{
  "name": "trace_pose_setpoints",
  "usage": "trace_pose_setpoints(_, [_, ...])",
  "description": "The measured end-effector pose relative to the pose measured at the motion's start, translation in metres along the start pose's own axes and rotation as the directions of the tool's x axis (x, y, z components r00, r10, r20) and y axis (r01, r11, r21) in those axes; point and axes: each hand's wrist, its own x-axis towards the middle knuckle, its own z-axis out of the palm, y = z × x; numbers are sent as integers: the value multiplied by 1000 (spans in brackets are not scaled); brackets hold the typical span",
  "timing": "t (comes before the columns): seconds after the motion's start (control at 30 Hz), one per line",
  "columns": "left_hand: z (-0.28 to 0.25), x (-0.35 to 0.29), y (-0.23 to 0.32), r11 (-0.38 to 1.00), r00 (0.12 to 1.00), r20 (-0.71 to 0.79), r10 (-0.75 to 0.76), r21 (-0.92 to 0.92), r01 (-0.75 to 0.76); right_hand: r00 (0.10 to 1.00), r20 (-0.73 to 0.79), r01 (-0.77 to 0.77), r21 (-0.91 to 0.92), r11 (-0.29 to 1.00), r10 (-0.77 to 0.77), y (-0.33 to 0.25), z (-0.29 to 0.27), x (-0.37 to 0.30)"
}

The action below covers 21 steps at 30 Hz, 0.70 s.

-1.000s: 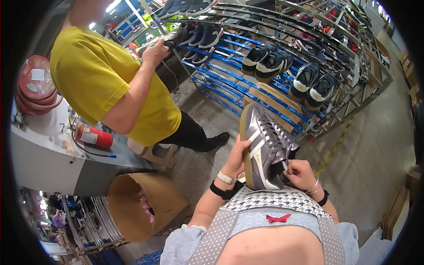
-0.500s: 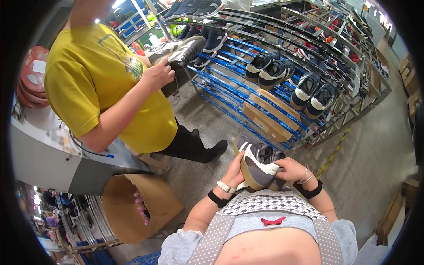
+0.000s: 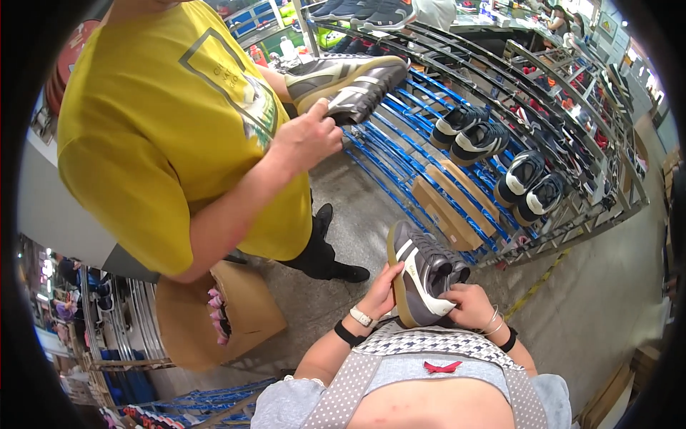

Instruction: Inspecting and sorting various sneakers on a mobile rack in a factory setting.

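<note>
In front of my apron I have a pair of grey sneakers (image 3: 423,275) with white stripes, white heel patches and gum-coloured soles, toes pointing away. My left hand (image 3: 383,289) is closed round the outer side of the left shoe, along its sole. At the heel end, my right hand (image 3: 468,306) has its fingers bent over the collars of the shoes. The second shoe lies mostly behind the first. A co-worker in a yellow T-shirt (image 3: 164,143) stands at the left and holds another pair of grey and white sneakers (image 3: 350,89), one hand at a shoe.
A metal rack with blue-wrapped bars (image 3: 389,154) stands ahead, bearing two pairs of dark sneakers (image 3: 475,136). Flat cardboard (image 3: 454,207) leans low in it. A large cardboard box (image 3: 250,304) with pink items is at the left. Brown cartons (image 3: 614,386) lie at the lower right.
The view has shifted, and the co-worker now appears larger and nearer. The sneakers in my hands are tilted so that more of their uppers shows. Both my hands keep their hold.
</note>
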Motion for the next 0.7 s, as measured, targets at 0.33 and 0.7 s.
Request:
trace_pose_setpoints(0.33, [-4, -1, 6, 1000, 1000, 13, -11, 20, 11, 1000, 2, 7, -28, 1000, -7, -1, -1, 3])
trace_pose_setpoints(0.7, [0, -2, 6, 994, 1000, 30, -3, 105, 0, 1000, -25, 7, -40, 999, -8, -11, -7, -5])
